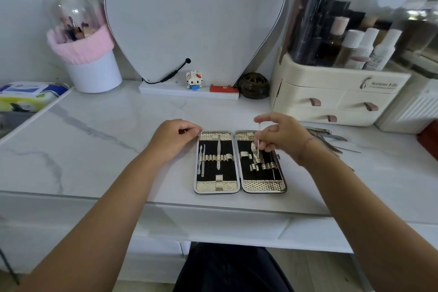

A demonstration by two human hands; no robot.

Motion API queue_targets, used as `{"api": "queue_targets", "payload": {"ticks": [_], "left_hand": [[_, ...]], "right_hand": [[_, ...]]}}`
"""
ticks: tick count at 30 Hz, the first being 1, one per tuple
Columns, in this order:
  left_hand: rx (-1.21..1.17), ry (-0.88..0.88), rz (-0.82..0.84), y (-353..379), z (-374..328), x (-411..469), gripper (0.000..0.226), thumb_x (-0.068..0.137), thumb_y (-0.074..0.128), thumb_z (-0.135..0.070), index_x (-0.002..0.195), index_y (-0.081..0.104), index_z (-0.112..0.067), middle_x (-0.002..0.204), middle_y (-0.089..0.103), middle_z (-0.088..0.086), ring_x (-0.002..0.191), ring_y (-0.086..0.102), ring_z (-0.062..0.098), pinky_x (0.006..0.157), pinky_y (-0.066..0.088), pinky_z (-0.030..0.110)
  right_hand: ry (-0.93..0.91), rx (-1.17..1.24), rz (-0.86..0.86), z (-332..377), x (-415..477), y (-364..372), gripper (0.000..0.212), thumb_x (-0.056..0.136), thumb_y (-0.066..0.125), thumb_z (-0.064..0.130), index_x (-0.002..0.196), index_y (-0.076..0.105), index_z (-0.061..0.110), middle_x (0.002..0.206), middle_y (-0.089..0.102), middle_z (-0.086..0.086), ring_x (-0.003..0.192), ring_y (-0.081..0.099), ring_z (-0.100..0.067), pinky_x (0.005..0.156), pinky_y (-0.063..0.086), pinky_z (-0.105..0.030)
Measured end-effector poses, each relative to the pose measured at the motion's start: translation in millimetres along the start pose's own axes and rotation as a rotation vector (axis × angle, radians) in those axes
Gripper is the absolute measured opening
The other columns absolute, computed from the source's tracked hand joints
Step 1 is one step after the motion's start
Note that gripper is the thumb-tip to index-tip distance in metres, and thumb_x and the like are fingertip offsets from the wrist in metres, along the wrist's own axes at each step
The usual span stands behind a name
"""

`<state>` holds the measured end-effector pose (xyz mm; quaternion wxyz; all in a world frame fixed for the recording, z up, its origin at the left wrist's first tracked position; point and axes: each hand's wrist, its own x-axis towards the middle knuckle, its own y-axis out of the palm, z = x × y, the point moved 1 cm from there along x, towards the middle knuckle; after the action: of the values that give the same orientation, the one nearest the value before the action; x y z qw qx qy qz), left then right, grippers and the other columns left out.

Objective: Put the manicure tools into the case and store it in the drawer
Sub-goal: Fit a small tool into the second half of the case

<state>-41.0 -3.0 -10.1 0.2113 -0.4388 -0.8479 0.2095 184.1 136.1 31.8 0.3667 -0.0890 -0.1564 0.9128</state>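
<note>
Nearest: dark-clothed lap [232, 268] under the table [106, 144] front edge. Case [227, 173] lies open flat on the marble top, near edge just inside that front edge, both halves up. Left half holds a file [218, 152] and two thin picks [202, 161] under the loops. Left hand [175, 136] sits at the case's far left corner, fingers curled, tips against the rim; can't tell if it actually grips. Right hand [282, 136] is over the right half, pinching a thin tool [259, 140] roughly upright, lower end down among the loops. Loose tools [331, 140] piled just right of that hand, partly hidden behind the wrist. Bare marble left of the case and beyond it. Further back on the right, cream organiser [331, 92] with small drawers, bottles on top under a clear lid. Behind centre: mirror [196, 7] on its base, with a block figurine [193, 80], a red box [222, 89] and a dark round pot [253, 85]. Far left: brush holder [90, 66], wipes pack [30, 95] beyond the table's left edge
</note>
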Motion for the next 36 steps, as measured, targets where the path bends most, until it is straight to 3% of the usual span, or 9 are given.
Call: {"api": "queue_targets", "payload": {"ticks": [4, 11, 17, 21, 23, 27, 36], "left_hand": [[0.004, -0.005, 0.004, -0.1, -0.8, -0.5, 0.015, 0.089, 0.061, -0.024, 0.097, 0.074, -0.024, 0.090, 0.066, -0.016, 0.094, 0.061, 0.008, 0.081, 0.041, 0.021], [0.002, -0.006, 0.017, 0.0, -0.6, -1.2, 0.010, 0.081, 0.072, -0.026, 0.087, 0.072, -0.033, 0.089, 0.068, -0.011, 0.088, 0.060, 0.008, 0.077, 0.042, 0.021], [0.007, -0.007, 0.018, -0.2, -1.4, -2.0, 0.010, 0.079, 0.073, -0.026, 0.086, 0.072, -0.033, 0.089, 0.069, -0.006, 0.083, 0.060, 0.009, 0.074, 0.042, 0.021], [0.014, -0.010, 0.015, 0.0, -1.7, -1.8, 0.010, 0.079, 0.073, -0.027, 0.086, 0.072, -0.033, 0.090, 0.069, -0.005, 0.086, 0.061, 0.010, 0.077, 0.044, 0.021], [0.019, -0.010, 0.015, 0.0, -1.7, -1.9, 0.010, 0.079, 0.073, -0.027, 0.086, 0.072, -0.034, 0.089, 0.069, -0.005, 0.085, 0.061, 0.010, 0.075, 0.044, 0.020], [0.008, -0.019, 0.010, -0.2, -2.6, -2.6, 0.009, 0.079, 0.074, -0.027, 0.086, 0.072, -0.032, 0.085, 0.067, -0.007, 0.083, 0.060, 0.009, 0.072, 0.041, 0.018], [0.004, -0.033, 0.011, -0.2, -4.2, -3.3, 0.010, 0.079, 0.074, -0.027, 0.087, 0.072, -0.032, 0.087, 0.067, -0.007, 0.085, 0.060, 0.010, 0.072, 0.041, 0.017]], "right_hand": [[-0.038, -0.126, -0.004, -0.3, 5.8, 13.5, 0.029, 0.085, 0.063, 0.005, 0.113, 0.057, 0.006, 0.068, 0.069, -0.017, 0.057, 0.064, -0.021, 0.057, 0.057, -0.025], [-0.077, -0.311, -0.003, -1.9, 5.2, 16.5, 0.019, 0.082, 0.066, 0.010, 0.101, 0.065, 0.007, 0.073, 0.068, -0.018, 0.052, 0.060, -0.009, 0.051, 0.050, -0.014], [-0.088, -0.433, -0.010, -3.6, 4.5, 16.3, 0.011, 0.081, 0.067, 0.014, 0.091, 0.071, 0.011, 0.066, 0.067, -0.005, 0.045, 0.054, 0.003, 0.054, 0.044, -0.010], [-0.108, -0.483, 0.007, 0.5, -1.6, 16.3, 0.011, 0.083, 0.065, 0.012, 0.091, 0.074, 0.012, 0.050, 0.056, 0.018, 0.045, 0.051, 0.014, 0.048, 0.037, 0.000], [-0.119, -0.485, 0.007, 0.6, -4.2, 16.0, 0.013, 0.084, 0.065, 0.012, 0.094, 0.073, 0.011, 0.047, 0.053, 0.017, 0.045, 0.050, 0.014, 0.047, 0.036, 0.000], [-0.135, -0.497, -0.038, -3.9, -5.6, 16.0, 0.016, 0.084, 0.064, 0.017, 0.098, 0.071, 0.013, 0.060, 0.055, 0.014, 0.050, 0.050, 0.015, 0.052, 0.038, 0.001], [-0.126, -0.529, -0.069, -4.3, -3.7, 16.8, 0.012, 0.085, 0.064, 0.021, 0.087, 0.072, 0.013, 0.055, 0.055, 0.015, 0.046, 0.051, 0.012, 0.051, 0.039, -0.004]]}}
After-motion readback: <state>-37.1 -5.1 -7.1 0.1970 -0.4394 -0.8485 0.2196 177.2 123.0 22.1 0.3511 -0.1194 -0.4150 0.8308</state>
